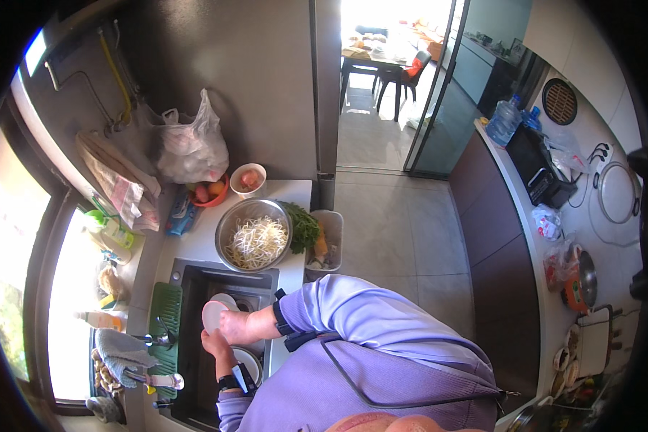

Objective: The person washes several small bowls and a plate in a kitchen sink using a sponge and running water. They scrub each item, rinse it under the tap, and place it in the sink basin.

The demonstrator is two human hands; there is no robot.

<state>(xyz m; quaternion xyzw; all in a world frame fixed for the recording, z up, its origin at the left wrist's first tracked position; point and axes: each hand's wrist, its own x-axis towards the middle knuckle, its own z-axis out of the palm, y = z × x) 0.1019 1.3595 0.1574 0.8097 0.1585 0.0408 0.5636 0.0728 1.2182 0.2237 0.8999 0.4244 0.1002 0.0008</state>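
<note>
Both of my hands are over the dark kitchen sink [194, 281]. My right hand [234, 325] grips a small pale bowl with a pinkish rim [212, 315], and my left hand [216, 343] is at the bowl's lower edge. Another round white rim [225, 298] shows just behind that bowl. Lower in the sink, partly hidden by my left arm, lies white round dishware [248, 364]. A steel bowl of bean sprouts [255, 243] stands on the counter beyond the sink, beside leafy greens [301, 227].
A green draining mat [166, 302] and faucet [167, 380] border the sink's left side. A grey cloth [120, 351] hangs over the faucet area. Beyond the sprouts stand a red fruit bowl [210, 201] and white tub [248, 181]. A waste bin [335, 232] is beside the counter.
</note>
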